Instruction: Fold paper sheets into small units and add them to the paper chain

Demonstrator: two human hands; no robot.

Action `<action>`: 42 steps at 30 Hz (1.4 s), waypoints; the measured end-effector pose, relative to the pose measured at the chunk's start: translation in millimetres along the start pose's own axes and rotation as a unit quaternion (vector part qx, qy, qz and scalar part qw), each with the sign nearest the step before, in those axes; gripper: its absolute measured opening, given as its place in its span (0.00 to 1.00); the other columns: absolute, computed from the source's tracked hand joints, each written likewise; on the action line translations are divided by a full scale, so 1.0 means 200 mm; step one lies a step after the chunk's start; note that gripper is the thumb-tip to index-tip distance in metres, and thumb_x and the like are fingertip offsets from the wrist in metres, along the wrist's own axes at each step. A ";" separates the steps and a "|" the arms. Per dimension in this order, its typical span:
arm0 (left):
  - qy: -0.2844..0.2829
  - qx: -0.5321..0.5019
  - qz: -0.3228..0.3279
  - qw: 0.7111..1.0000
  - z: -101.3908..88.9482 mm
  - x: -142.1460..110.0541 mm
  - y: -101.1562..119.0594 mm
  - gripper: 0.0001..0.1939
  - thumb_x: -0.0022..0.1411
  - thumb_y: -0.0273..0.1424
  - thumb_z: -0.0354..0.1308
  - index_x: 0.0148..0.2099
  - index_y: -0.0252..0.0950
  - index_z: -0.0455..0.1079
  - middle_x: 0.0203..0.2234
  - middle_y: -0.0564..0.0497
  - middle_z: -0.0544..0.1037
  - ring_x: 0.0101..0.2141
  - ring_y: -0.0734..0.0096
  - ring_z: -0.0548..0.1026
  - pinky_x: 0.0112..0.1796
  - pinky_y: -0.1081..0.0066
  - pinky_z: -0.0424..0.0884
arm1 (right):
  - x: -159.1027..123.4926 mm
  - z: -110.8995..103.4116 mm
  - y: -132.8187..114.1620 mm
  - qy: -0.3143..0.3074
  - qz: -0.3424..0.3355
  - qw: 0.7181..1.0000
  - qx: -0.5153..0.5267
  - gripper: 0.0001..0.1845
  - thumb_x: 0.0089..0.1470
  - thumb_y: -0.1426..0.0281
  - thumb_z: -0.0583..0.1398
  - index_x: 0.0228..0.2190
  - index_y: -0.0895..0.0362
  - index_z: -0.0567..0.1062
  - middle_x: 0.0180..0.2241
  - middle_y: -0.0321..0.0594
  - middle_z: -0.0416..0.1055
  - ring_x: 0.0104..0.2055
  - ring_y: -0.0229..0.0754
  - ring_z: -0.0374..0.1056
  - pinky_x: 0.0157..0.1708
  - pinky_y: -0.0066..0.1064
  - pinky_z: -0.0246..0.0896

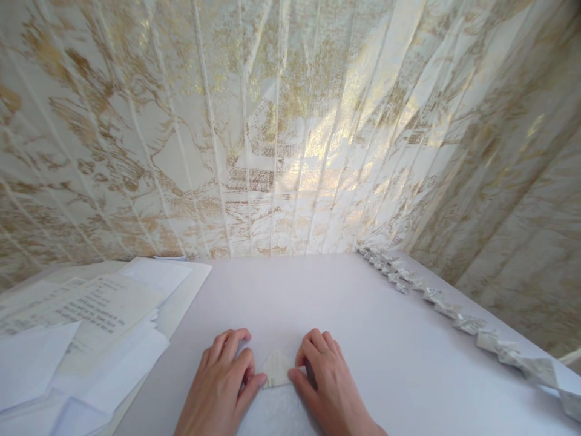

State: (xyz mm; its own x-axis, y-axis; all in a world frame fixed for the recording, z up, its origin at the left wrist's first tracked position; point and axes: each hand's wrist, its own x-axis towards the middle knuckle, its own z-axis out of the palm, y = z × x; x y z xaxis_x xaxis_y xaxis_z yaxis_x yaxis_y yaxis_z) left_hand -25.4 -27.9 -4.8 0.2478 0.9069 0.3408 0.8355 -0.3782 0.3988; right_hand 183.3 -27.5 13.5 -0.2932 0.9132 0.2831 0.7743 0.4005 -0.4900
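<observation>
A sheet of paper (276, 412) lies flat at the table's near edge, its far end coming to a folded, off-white triangular point (277, 366) with a little print at its lower left. My left hand (222, 378) rests at the left side of this fold, thumb tip on the paper's edge, fingers curled. Across from it, my right hand (329, 381) has its thumb and bent index finger closed at the fold's right corner. The paper's near part runs out of view between my wrists.
Loose white sheets (113, 363) and printed pages (97, 309) are piled at the left of the white table (281, 297). A row of small folded paper pieces (469, 325) runs along the right edge. Patterned curtains (272, 133) hang behind and at the right.
</observation>
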 end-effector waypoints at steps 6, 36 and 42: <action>0.013 -0.003 0.008 1.000 0.03 -0.01 0.01 0.03 0.61 0.28 0.54 0.35 0.41 0.67 0.46 0.48 0.72 0.50 0.55 0.68 0.43 0.57 0.69 | 0.00 0.01 0.00 -0.011 -0.212 0.975 -0.058 0.13 0.54 0.78 0.60 0.40 0.50 0.71 0.41 0.37 0.69 0.41 0.43 0.63 0.41 0.34 0.56; -0.031 -0.038 -0.011 0.999 -0.03 -0.01 0.03 0.03 0.59 0.27 0.55 0.34 0.41 0.66 0.47 0.49 0.72 0.51 0.55 0.67 0.46 0.56 0.67 | -0.01 -0.01 0.00 -0.058 -0.237 0.968 -0.053 0.14 0.65 0.74 0.53 0.49 0.49 0.70 0.39 0.36 0.72 0.36 0.40 0.66 0.40 0.33 0.53; -0.025 -0.027 -0.017 0.999 -0.03 -0.01 0.04 0.06 0.58 0.23 0.52 0.34 0.41 0.65 0.47 0.48 0.71 0.52 0.55 0.65 0.46 0.54 0.65 | -0.02 -0.02 -0.03 -0.060 -0.237 0.966 -0.079 0.11 0.63 0.74 0.57 0.44 0.48 0.73 0.39 0.36 0.72 0.37 0.41 0.64 0.41 0.34 0.52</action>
State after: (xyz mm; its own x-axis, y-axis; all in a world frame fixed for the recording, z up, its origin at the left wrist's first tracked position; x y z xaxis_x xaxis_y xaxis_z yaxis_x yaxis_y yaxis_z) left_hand -22.1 -34.0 2.6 0.2446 0.9272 0.2836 0.8171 -0.3546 0.4546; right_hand 182.1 -34.2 18.8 -0.6915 0.6364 0.3419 0.6103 0.7678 -0.1948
